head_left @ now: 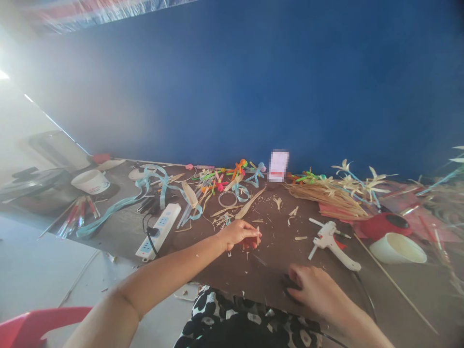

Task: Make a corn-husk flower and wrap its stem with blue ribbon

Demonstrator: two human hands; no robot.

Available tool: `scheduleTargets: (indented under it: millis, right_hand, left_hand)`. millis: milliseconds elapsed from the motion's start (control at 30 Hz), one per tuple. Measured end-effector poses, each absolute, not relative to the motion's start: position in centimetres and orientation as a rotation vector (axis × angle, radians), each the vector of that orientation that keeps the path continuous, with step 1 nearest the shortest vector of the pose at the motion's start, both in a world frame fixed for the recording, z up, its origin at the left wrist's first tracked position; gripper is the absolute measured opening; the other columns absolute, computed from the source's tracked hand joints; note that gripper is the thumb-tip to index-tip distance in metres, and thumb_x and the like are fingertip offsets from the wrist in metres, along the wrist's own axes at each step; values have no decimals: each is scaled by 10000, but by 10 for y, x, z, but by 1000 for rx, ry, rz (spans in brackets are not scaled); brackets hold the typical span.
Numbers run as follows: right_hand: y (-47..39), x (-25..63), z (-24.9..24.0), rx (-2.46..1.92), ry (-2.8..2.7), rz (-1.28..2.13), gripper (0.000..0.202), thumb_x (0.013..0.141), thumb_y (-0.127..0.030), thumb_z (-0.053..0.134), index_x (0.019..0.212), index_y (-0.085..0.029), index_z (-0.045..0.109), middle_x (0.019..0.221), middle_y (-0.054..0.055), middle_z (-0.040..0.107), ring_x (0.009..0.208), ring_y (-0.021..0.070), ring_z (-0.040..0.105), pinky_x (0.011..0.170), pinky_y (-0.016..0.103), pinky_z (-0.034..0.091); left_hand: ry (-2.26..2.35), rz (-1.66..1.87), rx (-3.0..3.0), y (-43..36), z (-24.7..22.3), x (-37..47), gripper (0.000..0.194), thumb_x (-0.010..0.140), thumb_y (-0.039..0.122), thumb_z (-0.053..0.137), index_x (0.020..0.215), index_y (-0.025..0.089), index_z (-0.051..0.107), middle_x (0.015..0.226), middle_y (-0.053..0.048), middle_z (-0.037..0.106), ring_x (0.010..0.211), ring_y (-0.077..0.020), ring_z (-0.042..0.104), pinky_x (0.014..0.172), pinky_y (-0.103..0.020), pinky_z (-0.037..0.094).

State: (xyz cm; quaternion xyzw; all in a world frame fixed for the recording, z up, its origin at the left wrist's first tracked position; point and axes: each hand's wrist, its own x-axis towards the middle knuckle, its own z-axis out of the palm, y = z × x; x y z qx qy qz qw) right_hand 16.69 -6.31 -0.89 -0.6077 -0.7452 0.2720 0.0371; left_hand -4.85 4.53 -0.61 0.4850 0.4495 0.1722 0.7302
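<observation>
Currently the left hand (236, 234) pinches a small, pale, slim scrap (258, 235) between nearly closed fingers above the counter (273, 258), while the blurred right hand (316, 289) is half curled, its grip unclear.

A single camera, worn on the person's head, looked forward and down from above the near edge of the table (266, 282). Its wide view took in patterned clothing (208, 309) close at the table's near side, the left hand (242, 234) and right hand (314, 289) above it, floor (43, 270) to its left and a blue backdrop (275, 82) behind it.
</observation>
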Motion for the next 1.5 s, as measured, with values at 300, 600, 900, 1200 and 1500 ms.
scheduleTargets:
  millis: [300, 600, 900, 1200, 1500]
  right_hand:
    - [-51, 151, -25, -1847, -2341, 778, 123, 573, -190, 623, 652, -194, 528, 600, -25, 565, 561, 132, 524, 478, 208, 263]
    - [-25, 166, -19, -1566, -1436, 1143, 320, 739, -423, 466, 901, -156, 534, 697, 5, 574, 436, 85, 455, 401, 202, 338]
    - [29, 203, -27, -1905, -1760, 708, 264, 766, -354, 428, 761, -165, 612, 585, 25, 594, 516, 148, 544, 505, 239, 363]
    - [19, 198, -16, -1953, -2007, 392, 234, 803, -249, 365, 795, -210, 595, 748, 36, 643, 677, 181, 590, 598, 258, 387]
    - [-16, 96, -3, -1258, -2201, 597, 585, 769, -376, 453, 1296, -221, 252, 1330, 72, 315, 1209, 255, 257, 974, 453, 203]
  left_hand:
    - [998, 590, 952, 49, -20, -29, 281, 574, 257, 673, 813, 128, 600, 730, -47, 610, 559, -96, 545, 524, -219, 422]
    - [1032, 626, 1525, 35, -24, 10, 467, 576, 260, 642, 1021, 164, 540, 612, 8, 609, 534, -112, 511, 531, -209, 372]
    - [1065, 742, 1704, 50, -29, 5, 571, 598, 281, 641, 1143, 235, 474, 982, -53, 571, 698, -148, 530, 744, -283, 390]
    - [900, 894, 918, 72, -11, -45, 463, 743, 418, 466, 1166, 233, 433, 1191, -88, 476, 1052, -220, 461, 905, -379, 245]
    - [652, 1009, 516, 49, 38, -47, 632, 713, 643, 272, 1224, 282, 363, 1273, -73, 389, 1175, -268, 315, 862, -449, 305]
